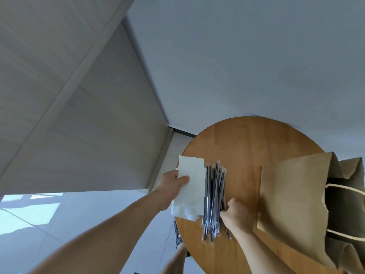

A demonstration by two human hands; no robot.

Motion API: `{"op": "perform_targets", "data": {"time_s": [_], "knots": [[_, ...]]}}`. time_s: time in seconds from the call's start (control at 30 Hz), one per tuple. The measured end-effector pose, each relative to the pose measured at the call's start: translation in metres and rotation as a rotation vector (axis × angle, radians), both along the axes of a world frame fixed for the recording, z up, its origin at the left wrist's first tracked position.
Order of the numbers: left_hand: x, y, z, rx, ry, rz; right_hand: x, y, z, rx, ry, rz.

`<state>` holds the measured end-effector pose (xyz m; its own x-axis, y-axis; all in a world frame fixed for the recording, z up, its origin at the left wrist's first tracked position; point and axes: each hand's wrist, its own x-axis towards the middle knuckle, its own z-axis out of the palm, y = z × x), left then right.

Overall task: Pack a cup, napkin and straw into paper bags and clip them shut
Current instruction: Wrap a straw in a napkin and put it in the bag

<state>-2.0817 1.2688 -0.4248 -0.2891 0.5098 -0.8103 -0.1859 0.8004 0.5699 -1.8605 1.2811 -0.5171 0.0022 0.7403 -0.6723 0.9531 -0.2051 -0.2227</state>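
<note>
Two hands over the bench: left hand fingers pinch a napkin; right hand grips straws beside the paper bag.

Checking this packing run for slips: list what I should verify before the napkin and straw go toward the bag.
1. Left hand pinches a napkin raised off the napkin stack: ok.
2. Only one sheet taken: cannot tell.
3. Right hand curls round the straws on the table; single straw separated: cannot tell, blurred.
4. Paper bag mouth open: ok, it gapes at the right edge.
5. Cup already inside the bag: cannot tell, interior dark.
6. Clip within reach: not ok, none in view.
</note>
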Motion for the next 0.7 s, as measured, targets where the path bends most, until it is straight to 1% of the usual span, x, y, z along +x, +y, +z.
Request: {"op": "perform_targets", "data": {"time_s": [0.17, 0.4, 0.53, 0.6, 0.63, 0.7], "knots": [[0.002, -0.005, -0.005, -0.01, 0.021, -0.037, -0.002, 0.0, -0.004, 0.045, -0.067, 0.018], [0.019, 0.008, 0.002, -0.012, 0.031, -0.087, 0.011, 0.006, 0.019, 0.113, 0.001, -0.057], [0.029, 0.021, 0.013, 0.034, 0.027, -0.092, 0.019, 0.014, 0.044, 0.155, 0.051, -0.114], [0.034, 0.027, 0.023, 0.056, 0.033, -0.1, 0.02, 0.019, 0.059, 0.188, 0.128, -0.164], [0.037, 0.03, 0.028, 0.069, 0.045, -0.105, 0.018, 0.021, 0.068, 0.202, 0.209, -0.21], [0.041, 0.037, 0.039, 0.094, 0.084, -0.119, 0.011, 0.028, 0.088, 0.238, 0.446, -0.316]]}}
